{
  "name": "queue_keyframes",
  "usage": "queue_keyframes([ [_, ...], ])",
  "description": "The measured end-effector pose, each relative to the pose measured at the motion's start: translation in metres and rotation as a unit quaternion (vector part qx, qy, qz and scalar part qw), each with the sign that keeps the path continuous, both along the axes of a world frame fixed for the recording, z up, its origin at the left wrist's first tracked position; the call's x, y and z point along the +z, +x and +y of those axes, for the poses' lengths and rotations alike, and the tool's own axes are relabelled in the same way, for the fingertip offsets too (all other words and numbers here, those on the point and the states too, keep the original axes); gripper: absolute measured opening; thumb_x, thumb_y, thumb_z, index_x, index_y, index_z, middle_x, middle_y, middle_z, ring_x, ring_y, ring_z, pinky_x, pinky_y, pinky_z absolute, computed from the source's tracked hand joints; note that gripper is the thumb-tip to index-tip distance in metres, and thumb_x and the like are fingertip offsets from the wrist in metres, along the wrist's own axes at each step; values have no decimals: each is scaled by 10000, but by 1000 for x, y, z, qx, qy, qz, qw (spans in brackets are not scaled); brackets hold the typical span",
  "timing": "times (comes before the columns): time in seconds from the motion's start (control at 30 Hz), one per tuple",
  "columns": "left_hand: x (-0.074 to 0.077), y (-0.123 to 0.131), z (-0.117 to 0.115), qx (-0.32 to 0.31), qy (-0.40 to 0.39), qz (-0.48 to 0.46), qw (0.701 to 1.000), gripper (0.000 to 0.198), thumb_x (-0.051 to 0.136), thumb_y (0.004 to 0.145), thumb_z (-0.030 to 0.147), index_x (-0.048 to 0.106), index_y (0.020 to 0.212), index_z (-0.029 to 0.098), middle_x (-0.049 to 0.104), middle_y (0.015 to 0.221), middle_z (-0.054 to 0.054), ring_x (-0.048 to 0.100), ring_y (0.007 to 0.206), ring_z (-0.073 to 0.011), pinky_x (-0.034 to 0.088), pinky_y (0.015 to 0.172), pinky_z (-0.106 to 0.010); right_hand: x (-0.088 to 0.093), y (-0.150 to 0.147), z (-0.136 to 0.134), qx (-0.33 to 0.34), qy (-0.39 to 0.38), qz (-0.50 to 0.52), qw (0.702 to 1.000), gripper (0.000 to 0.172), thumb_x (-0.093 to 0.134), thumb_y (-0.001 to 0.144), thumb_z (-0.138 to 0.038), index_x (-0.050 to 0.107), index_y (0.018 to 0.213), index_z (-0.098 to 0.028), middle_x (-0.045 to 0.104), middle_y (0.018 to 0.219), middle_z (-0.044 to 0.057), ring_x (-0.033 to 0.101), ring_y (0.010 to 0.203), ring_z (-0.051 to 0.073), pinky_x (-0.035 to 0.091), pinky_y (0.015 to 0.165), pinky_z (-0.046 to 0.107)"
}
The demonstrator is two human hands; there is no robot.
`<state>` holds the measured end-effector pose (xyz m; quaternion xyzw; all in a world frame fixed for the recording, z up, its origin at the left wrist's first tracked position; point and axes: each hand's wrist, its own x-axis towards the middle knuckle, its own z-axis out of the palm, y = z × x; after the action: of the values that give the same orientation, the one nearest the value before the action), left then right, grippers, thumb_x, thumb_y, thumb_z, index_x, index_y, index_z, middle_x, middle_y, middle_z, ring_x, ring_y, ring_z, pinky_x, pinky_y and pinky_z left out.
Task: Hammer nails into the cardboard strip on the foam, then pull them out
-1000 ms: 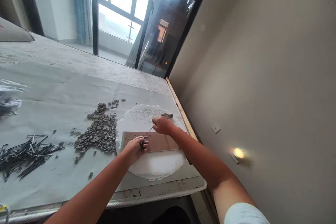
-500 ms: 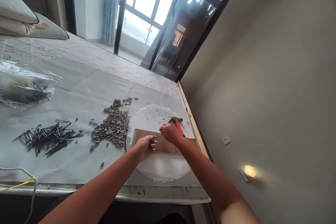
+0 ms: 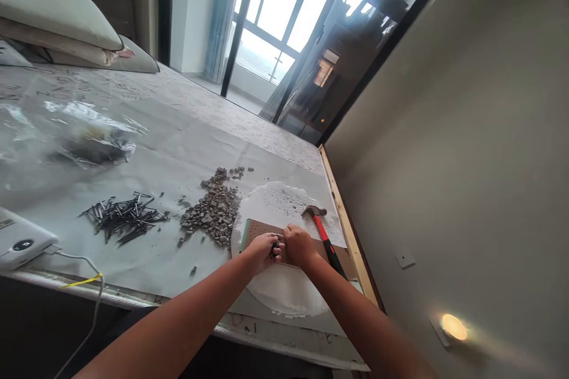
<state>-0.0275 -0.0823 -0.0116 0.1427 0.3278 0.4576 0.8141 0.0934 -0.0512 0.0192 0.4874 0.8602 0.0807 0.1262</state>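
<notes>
My left hand [image 3: 265, 250] is curled, palm up, around a few dark nails that show between its fingers. Just to its right is my right hand [image 3: 299, 243], its fingers pinched; whatever they hold is hidden. Both hands are over a brown board [image 3: 262, 228] with small holes and a green left edge. The board lies on a white round foam-like slab [image 3: 284, 299]. A claw hammer [image 3: 320, 225] with a red and black handle rests to the right of my right hand, touched by neither hand.
Left of the slab are a heap of grey gravel [image 3: 213, 210] and a pile of dark nails [image 3: 127, 217]. Farther left lie a clear plastic bag [image 3: 95, 142] and a white device [image 3: 24, 240] with a cable. A wooden rail [image 3: 347, 219] runs along the wall side.
My right hand has come left and nearer my left hand, away from the hammer, which now shows whole. The view has swung left, so the scene sits farther right.
</notes>
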Motion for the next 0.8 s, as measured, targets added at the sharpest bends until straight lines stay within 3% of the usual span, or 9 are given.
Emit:
queue_keyframes([
  [0.17,-7,1,2,1,3,-3,1000,56,527,767,101,505,779,151,449,567,37,361,423,-49,271,433,-187,4,-10,-4,-15,4,4,1000,351,615,737,-300,608,1005,-74,601,1020,185,568,947,254,456,776,306],
  [0.4,2,-2,2,8,-15,36,999,96,454,802,75,486,848,152,492,601,16,365,417,-42,287,435,-181,8,-17,4,-51,-3,-23,998,490,660,678,-405,613,1028,-66,620,998,196,603,909,256,468,733,298],
  [0.67,0,-5,2,10,1,10,1000,71,476,785,74,499,803,138,470,596,20,351,413,-34,293,426,-178,6,-15,18,-26,-35,-42,998,275,577,770,-305,679,948,-121,679,981,164,640,908,239,474,717,279],
  [0.8,1,-4,3,13,4,2,1000,81,481,762,61,503,774,137,462,587,26,340,406,-29,279,417,-173,6,-17,22,-39,-39,-47,997,263,562,790,-318,706,909,-134,697,947,173,659,874,243,477,677,280],
])
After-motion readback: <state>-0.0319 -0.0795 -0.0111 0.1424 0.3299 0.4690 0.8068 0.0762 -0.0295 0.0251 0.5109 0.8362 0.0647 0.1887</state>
